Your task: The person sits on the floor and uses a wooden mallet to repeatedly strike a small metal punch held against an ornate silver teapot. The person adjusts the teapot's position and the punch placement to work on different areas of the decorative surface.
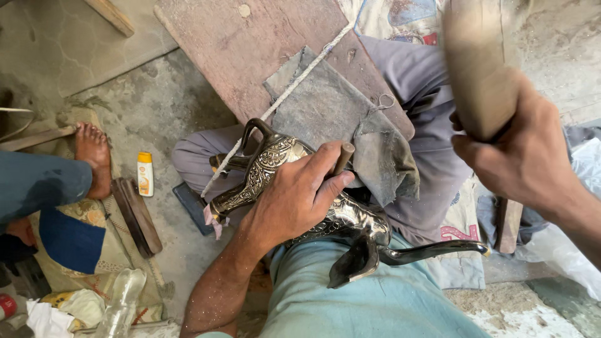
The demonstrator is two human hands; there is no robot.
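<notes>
Hands work over an engraved dark metal ewer with a curved handle and long spout (pixel 294 188), which lies on its side across the person's lap, partly on a worn grey cloth (pixel 341 119) draped over a reddish wooden plank (pixel 250 44). The left hand (pixel 294 197) presses down on the ewer's body, fingers curled around a short brown punch-like rod (pixel 343 158) held upright against the metal. The right hand (pixel 519 147) is raised to the side, closed tightly around the handle of a blurred wooden mallet (pixel 476 69).

A white cord (pixel 282 97) runs across the plank and under the ewer. On the concrete floor (pixel 156 100) to the left stand a small yellow and white bottle (pixel 145 174) and a dark wooden block (pixel 136 216), near another person's bare foot (pixel 92 156).

The main risk, as I judge it, is a strike landing off the rod's top: the thumb and fingers sit just beside it and could be hit. The rounded ewer could also roll on the lap under a blow, letting the rod skid and scar the engraved surface.
</notes>
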